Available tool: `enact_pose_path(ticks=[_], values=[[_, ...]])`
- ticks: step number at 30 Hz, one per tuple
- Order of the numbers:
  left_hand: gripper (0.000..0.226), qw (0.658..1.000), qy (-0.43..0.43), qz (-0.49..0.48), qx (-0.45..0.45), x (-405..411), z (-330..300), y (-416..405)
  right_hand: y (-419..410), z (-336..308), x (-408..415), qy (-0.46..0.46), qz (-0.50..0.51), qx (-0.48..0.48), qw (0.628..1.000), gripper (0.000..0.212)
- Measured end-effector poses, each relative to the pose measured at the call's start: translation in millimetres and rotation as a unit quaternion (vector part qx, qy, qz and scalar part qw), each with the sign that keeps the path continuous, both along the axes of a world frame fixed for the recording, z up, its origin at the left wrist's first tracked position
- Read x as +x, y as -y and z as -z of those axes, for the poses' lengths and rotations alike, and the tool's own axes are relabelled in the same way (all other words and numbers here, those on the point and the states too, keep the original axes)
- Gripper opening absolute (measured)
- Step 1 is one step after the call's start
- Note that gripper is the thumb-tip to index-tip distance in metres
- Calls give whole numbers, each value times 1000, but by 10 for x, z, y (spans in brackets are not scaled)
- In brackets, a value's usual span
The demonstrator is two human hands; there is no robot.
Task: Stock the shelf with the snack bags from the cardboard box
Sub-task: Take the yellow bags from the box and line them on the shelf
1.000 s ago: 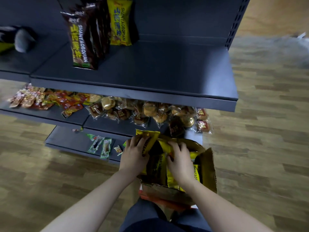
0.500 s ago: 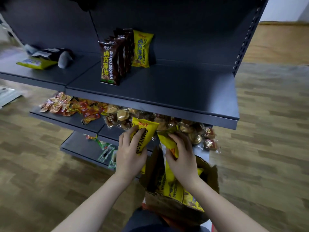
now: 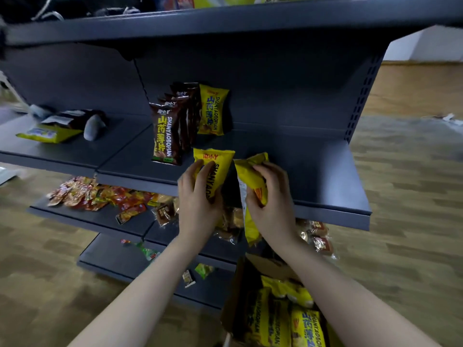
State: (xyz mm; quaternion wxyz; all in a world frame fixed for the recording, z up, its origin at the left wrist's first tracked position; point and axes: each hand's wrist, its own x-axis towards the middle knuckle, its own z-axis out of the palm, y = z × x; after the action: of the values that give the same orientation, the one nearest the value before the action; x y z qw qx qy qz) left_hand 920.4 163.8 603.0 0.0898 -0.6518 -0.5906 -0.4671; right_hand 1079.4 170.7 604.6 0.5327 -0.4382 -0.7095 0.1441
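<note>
At dark grey metal shelf [image 3: 313, 171] front edge, 6 o'clock of standing yellow bag [image 3: 212, 113]: glossy yellow foil snack bag [image 3: 217, 171] gripped by left hand [image 3: 198, 196], second crumpled yellow bag [image 3: 250, 171] clutched by right hand [image 3: 271, 199]. Slippery foil, so bags could easily be toppled off if set down too near edge.

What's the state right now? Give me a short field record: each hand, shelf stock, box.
left hand: grips a yellow snack bag, upright, printed face toward the camera
right hand: grips a second yellow bag, twisted, plain side showing
position of bags: in front of the middle shelf, not yet set down
shelf stock: row of brown bags standing upright, one yellow bag upright behind them
cardboard box: open at lower right, more yellow bags inside
</note>
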Motion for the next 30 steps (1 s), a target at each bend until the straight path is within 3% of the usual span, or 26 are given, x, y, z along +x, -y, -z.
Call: enact_pose_path(ticks=[17,30], values=[[51,1000,-16,15,10,-502,-331,-1656,-1250,-456,-796,20,147,28,989,42],[52,996,18,-26,-84,-506,-438,-2637,-1804,-467,-972,1,194,-10,981,46]])
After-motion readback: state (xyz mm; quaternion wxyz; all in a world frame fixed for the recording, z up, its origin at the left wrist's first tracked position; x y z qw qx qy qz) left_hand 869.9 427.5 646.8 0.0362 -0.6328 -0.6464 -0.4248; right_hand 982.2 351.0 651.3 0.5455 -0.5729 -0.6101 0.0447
